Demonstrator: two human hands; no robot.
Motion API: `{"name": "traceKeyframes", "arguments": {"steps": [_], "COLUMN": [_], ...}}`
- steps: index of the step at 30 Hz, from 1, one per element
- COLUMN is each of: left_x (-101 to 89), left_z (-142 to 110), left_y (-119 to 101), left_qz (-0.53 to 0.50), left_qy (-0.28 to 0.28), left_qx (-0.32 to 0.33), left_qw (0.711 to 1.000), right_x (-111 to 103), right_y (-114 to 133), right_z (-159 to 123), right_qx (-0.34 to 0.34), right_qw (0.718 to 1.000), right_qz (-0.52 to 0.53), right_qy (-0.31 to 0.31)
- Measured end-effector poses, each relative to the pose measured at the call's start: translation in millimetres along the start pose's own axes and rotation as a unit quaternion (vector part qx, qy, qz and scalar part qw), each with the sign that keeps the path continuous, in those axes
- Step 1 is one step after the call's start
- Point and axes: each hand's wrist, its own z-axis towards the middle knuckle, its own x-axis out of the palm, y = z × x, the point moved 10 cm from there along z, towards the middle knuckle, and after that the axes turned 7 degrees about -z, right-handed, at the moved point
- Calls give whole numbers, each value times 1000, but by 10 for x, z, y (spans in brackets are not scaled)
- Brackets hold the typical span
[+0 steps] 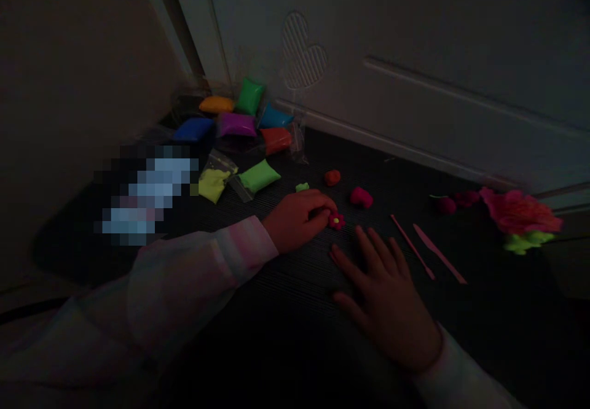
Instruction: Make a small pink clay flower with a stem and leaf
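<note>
My left hand [302,215] rests on the dark mat, its fingertips pinching a small pink clay flower with a yellow centre [337,220]. Just to the right and nearer me, my right hand [385,298] lies flat on the mat, fingers spread, holding nothing. A tiny green clay bit [302,186] sits just behind my left hand. An orange clay lump [332,177] and a pink clay lump [361,197] lie a little beyond the flower. The scene is very dim.
Several coloured clay packets [239,123] are piled at the back left by the wall. Two thin pink modelling tools [426,252] lie to the right of my right hand. A large pink clay flower with green leaves [519,215] and dark pink bits [454,201] sit at the far right.
</note>
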Motion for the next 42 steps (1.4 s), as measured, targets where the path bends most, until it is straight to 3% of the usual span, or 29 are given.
{"name": "traceKeyframes", "arguments": {"steps": [4, 8, 12, 16, 20, 24, 27, 32, 36, 39, 42], "left_x": [-5, -8, -5, 0, 3, -4, 0, 1, -9, 13, 75], "left_z": [-6, -1, 6, 8, 7, 6, 10, 12, -4, -26, -74], "left_y": [3, -8, 8, 6, 15, 23, 34, 39, 23, -28, -165], "left_qz": [3, -2, -5, -4, -9, -4, -4, -4, 7, 20, 35], "left_qy": [-1, -3, -3, 1, 5, 3, 5, 5, 2, 12, 44], "left_qx": [-4, 3, -3, -7, -15, -18, -22, -20, -10, 13, 71], "left_qw": [1000, 1000, 1000, 1000, 1000, 1000, 1000, 1000, 1000, 1000, 996], "right_x": [15, 14, 38, 30, 28, 15, 25, 4, -62, -177, -272], "right_y": [108, 29, 99, -23, 100, 19, 104, -27, -17, -242, -689], "right_z": [-12, -1, 1, 9, 12, 28, 30, 27, 8, -4, -52], "right_qx": [-48, -7, -42, 15, -36, 14, -24, 26, 5, 66, 173], "right_qw": [999, 1000, 999, 1000, 999, 1000, 999, 999, 998, 989, 956], "right_qz": [3, -11, 2, -5, 17, 17, 35, 27, 43, 91, 171], "right_qy": [5, 6, 17, 12, 15, 12, 21, -1, -40, -100, -166]}}
